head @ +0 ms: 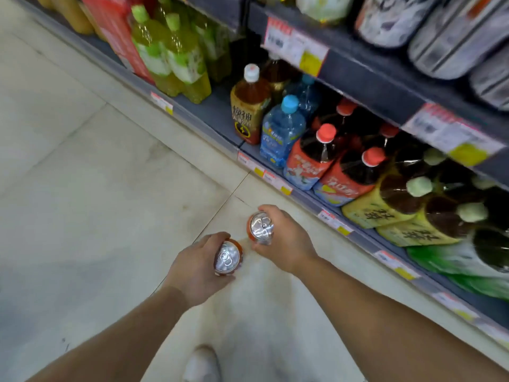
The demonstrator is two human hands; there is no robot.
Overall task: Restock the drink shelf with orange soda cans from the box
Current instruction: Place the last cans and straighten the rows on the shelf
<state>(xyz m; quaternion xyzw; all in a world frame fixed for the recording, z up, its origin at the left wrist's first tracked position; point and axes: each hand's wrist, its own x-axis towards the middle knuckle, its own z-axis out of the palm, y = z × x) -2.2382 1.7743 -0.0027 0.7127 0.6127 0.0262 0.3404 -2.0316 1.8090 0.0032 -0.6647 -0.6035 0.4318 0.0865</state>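
I hold two orange soda cans upright over the floor tiles, their silver tops facing me. My left hand (197, 267) grips one orange can (228, 257) from the left side. My right hand (286, 239) grips the other orange can (261, 226) from the right. The two cans sit close together, a little apart. The drink shelf (220, 114) runs diagonally on the right, its bottom tier lined with large bottles. The box is not in view.
On the bottom tier stand green tea bottles (176, 56), a brown tea bottle (249, 106), a blue water bottle (282, 130) and red-capped cola bottles (322, 153). An upper shelf edge (371, 86) with price tags overhangs them. My white shoe (202, 365) stands on the pale floor.
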